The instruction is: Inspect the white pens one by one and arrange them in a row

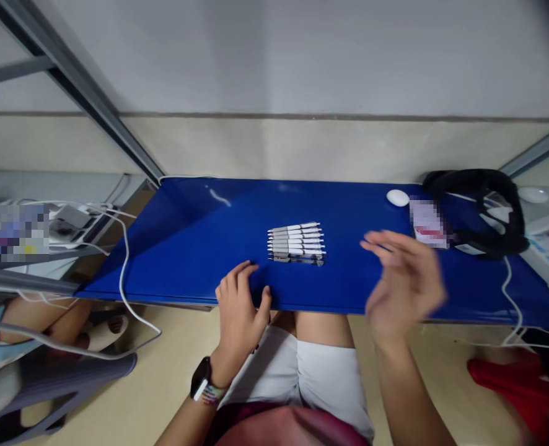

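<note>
Several white pens with grey grips (297, 236) lie side by side in a row on the blue tabletop (186, 235). At the near end of the row is a clear, dark pen (297, 259). My left hand (240, 306) rests at the table's front edge, just left of and below the pens. Its fingers are apart and hold nothing. To the right of the pens, my right hand (404, 285) is raised over the front edge, blurred by motion. Its fingers are stretched out to the left, and nothing shows in them.
On the table's right side are a white oval object (398, 198), a blurred-out packet (427, 223) and a black headset-like strap (483, 214). White cables (124, 266) hang at both sides. Metal posts (93, 111) frame the table. Other people's legs show at left and right.
</note>
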`<state>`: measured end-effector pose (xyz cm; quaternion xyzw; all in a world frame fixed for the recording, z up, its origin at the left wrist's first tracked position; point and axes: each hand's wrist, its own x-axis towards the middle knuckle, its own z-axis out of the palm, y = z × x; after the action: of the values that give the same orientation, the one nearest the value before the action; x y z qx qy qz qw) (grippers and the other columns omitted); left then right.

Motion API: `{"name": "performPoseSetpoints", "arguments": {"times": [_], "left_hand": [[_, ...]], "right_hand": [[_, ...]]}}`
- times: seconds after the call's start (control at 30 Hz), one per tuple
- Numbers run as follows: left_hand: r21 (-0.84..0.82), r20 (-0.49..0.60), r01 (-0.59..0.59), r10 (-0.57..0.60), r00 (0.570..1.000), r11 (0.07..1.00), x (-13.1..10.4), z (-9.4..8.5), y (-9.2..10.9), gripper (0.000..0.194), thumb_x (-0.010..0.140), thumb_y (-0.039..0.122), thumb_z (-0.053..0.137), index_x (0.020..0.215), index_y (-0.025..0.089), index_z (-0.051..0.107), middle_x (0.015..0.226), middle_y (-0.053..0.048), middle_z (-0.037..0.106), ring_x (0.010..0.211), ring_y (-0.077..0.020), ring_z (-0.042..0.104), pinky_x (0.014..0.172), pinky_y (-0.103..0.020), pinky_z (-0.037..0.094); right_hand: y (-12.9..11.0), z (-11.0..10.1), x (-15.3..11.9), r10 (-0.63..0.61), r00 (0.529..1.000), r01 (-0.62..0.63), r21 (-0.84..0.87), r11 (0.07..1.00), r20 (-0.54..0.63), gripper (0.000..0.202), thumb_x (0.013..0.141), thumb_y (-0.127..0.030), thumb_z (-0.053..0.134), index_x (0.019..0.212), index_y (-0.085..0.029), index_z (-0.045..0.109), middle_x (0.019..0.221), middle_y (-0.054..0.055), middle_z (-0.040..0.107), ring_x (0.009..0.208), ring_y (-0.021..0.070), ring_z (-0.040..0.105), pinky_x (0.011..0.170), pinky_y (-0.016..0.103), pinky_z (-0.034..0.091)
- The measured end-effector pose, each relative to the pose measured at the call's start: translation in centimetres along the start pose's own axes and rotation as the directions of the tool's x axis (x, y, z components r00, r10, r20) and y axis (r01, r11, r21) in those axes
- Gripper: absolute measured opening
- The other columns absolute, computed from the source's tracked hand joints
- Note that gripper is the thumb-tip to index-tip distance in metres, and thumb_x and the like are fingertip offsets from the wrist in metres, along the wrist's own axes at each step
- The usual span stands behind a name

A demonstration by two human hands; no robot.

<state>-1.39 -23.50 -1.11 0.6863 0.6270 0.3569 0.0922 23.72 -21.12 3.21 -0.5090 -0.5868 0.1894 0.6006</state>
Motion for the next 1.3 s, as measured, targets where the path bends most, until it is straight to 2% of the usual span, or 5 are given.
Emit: {"name": "performPoseSetpoints", "arguments": {"times": [0.03, 0.13, 0.33, 0.7, 1.3], "left_hand": [[-0.065, 0.019, 0.014, -0.012, 1.0, 0.998, 0.8, -0.1, 0.1, 0.054, 0.099, 0.044, 0.065, 0.149, 0.028, 0.052, 0.151, -0.016, 0.058, 0.139, -0.0388, 0.053, 0.113, -0.057, 0.04], [-0.354, 0.068, 0.096, -0.077, 0.995, 0.93, 3.7, 0.5, 0.2, 0.063, 0.102, 0.045, 0.063, 0.157, 0.024, 0.038, 0.159, -0.017, 0.049, 0.148, -0.0335, 0.048, 0.122, -0.053, 0.04], [-0.628, 0.157, 0.27, -0.221, 0.963, 0.73, 8.8, 3.5, 0.5, 0.041, 0.104, 0.04, 0.055, 0.142, 0.024, 0.052, 0.158, -0.012, 0.052, 0.153, -0.0273, 0.046, 0.13, -0.046, 0.034], [-0.634, 0.15, 0.182, -0.112, 0.982, 0.752, 11.3, 5.5, 1.5, 0.03, 0.105, 0.032, 0.05, 0.125, 0.022, 0.071, 0.15, -0.012, 0.061, 0.151, -0.0266, 0.049, 0.131, -0.047, 0.032], [-0.652, 0.101, 0.197, -0.174, 0.98, 0.733, 12.6, 6.1, 1.8, 0.033, 0.105, 0.031, 0.048, 0.11, 0.021, 0.079, 0.132, -0.011, 0.069, 0.139, -0.0255, 0.058, 0.127, -0.043, 0.038]], "right_hand": [[0.5, 0.6, 0.2, 0.025, 0.998, -0.025, -0.008, 1.0, -0.052, 0.042, 0.112, -0.041, 0.041, 0.152, -0.039, 0.054, 0.151, 0.01, 0.059, 0.139, 0.0294, 0.06, 0.118, 0.056, 0.05], [3.0, 2.8, 1.1, 0.071, 0.994, -0.067, -0.043, 0.997, 0.087, 0.056, 0.106, -0.045, 0.054, 0.16, -0.033, 0.045, 0.163, 0.011, 0.05, 0.15, 0.0338, 0.051, 0.124, 0.062, 0.043], [6.9, 5.3, 3.0, 0.113, 0.977, -0.089, -0.135, 0.987, 0.182, 0.075, 0.106, -0.046, 0.051, 0.172, -0.035, 0.019, 0.18, 0.01, 0.021, 0.167, 0.035, 0.022, 0.131, 0.067, 0.026], [7.0, 8.1, 6.0, 0.162, 0.968, -0.147, -0.086, 0.985, 0.194, 0.038, 0.1, -0.036, 0.053, 0.129, -0.021, 0.072, 0.145, 0.016, 0.067, 0.143, 0.03, 0.059, 0.124, 0.052, 0.042], [7.7, 9.0, 7.1, 0.104, 0.98, -0.073, -0.181, 0.981, 0.171, 0.031, 0.105, -0.042, 0.049, 0.106, -0.024, 0.074, 0.116, 0.012, 0.076, 0.116, 0.0313, 0.068, 0.106, 0.049, 0.051]]}}
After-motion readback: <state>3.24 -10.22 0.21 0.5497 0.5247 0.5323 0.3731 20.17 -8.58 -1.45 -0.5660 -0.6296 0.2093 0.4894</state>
